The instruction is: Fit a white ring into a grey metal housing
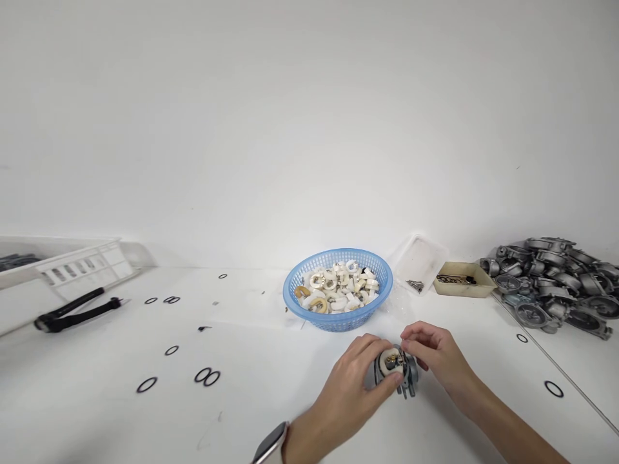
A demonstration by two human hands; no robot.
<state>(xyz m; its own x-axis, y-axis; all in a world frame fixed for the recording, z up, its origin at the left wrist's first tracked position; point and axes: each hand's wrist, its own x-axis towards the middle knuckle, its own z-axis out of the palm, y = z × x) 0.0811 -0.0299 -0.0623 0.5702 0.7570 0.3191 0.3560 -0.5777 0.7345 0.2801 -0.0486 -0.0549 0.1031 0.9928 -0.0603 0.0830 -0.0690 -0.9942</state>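
Observation:
My left hand (355, 380) is closed around a grey metal carburetor (411, 374), thumb in front and fingers on top. A white ring-shaped float (384, 365) sits in its open bowl, with small brass-coloured parts showing at the middle. My right hand (438, 357) is at the carburetor's right upper edge, thumb and index finger pinched together. Whatever lies between those fingertips is too small to make out. Just behind stands a blue basket (338, 323) filled with white floats (341, 287), a few of them amber.
Grey carburetor bodies (556, 277) are piled at right. A cream box (464, 288) with small parts and a clear tray (420, 258) with metal pins (414, 285) stand along the wall. Several black O-rings (203, 374) lie about. At left are a black tool (77, 312) and a white crate (82, 264).

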